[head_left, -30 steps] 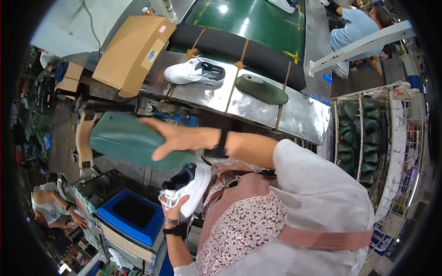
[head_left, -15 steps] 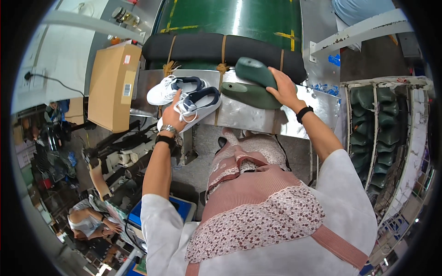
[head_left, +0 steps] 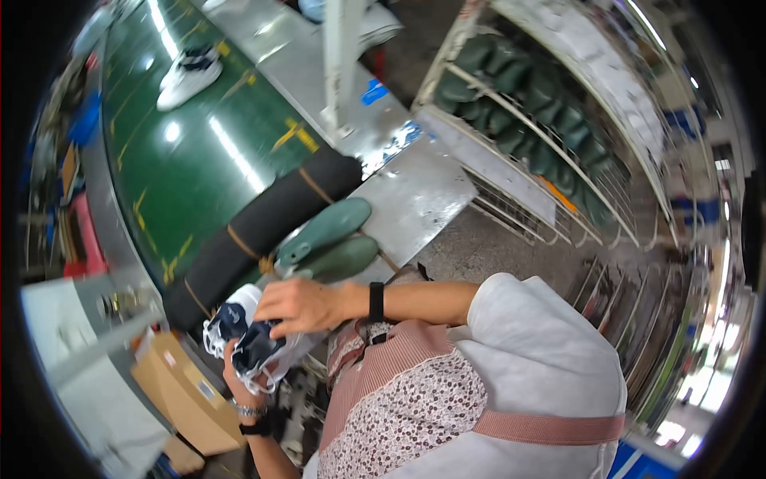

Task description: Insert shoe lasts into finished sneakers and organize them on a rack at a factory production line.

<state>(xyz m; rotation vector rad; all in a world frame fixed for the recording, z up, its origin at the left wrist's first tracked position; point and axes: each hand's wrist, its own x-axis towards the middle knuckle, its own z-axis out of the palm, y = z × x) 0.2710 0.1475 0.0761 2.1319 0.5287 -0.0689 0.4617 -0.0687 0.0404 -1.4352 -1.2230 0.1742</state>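
Two white sneakers with navy linings are side by side at the near end of the belt: the left sneaker (head_left: pixel 227 318) and the right sneaker (head_left: pixel 260 345). My left hand (head_left: pixel 238 378) holds them from the near side, its fingers partly hidden by laces. Curled over the opening of the right sneaker is my right hand (head_left: pixel 302 305), closed on its edge. Two green shoe lasts lie just beyond it on a metal plate (head_left: pixel 431 190): an upper last (head_left: pixel 331 226) and a lower last (head_left: pixel 345 259). Neither hand touches them.
A black padded roll (head_left: pixel 271 227) tied with cords crosses the belt's end. On the green conveyor belt (head_left: pixel 195 148) farther off stands another white shoe (head_left: pixel 190 78). A rack of green lasts (head_left: pixel 519 104) stands to the right; a cardboard box (head_left: pixel 187 391) sits at the lower left.
The view has swung to the right. My right hand has let go of the green lasts and moved onto the right sneaker. My left hand stays with the sneakers.
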